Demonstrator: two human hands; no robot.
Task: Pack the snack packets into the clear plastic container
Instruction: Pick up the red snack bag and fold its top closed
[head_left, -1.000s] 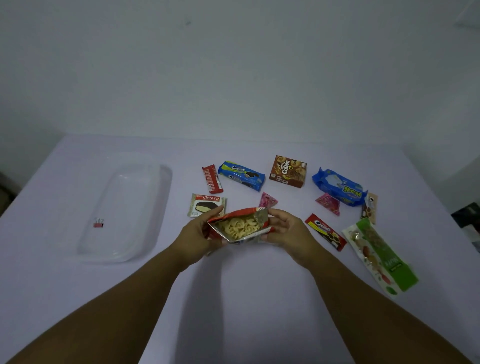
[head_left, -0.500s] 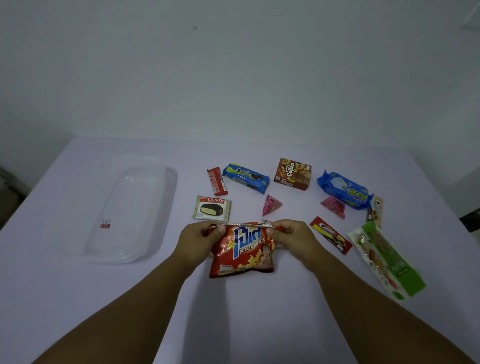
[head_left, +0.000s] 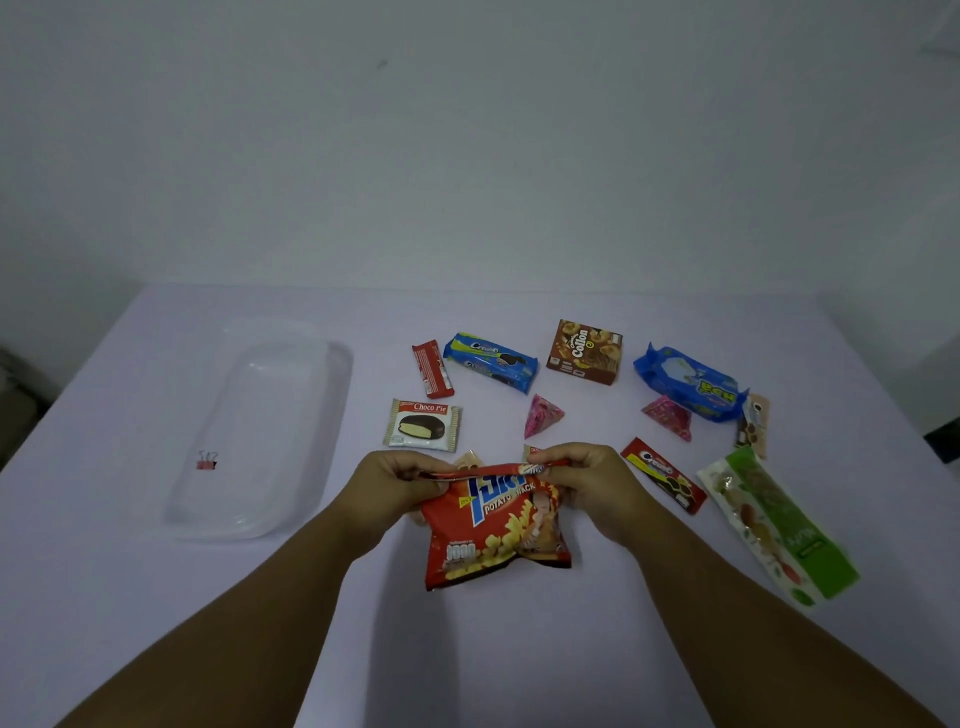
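Observation:
A red potato snack bag (head_left: 496, 530) hangs upright in front of me over the white table (head_left: 467, 649). My left hand (head_left: 387, 480) pinches the bag's top left corner. My right hand (head_left: 584, 480) pinches its top right corner, and the top edge is folded over between them. The clear plastic container (head_left: 322, 415) lies to the left, holding only a small red binder clip (head_left: 207, 461). Other packets lie behind the bag: a Choco Pie (head_left: 423, 424), a blue Cream-O pack (head_left: 491, 361), a brown Collon box (head_left: 585, 352).
Also on the table are a red wafer bar (head_left: 432, 369), two pink triangle packets (head_left: 543, 415) (head_left: 668, 417), a blue biscuit pack (head_left: 691, 383), a small red Cream-O packet (head_left: 664, 474), a green nut pouch (head_left: 774, 525) and a small brown sachet (head_left: 754, 426). A plain wall stands behind.
The bag was held open with snacks showing. Both hands have pressed its mouth together, turned the printed front toward me and folded the top edge down.

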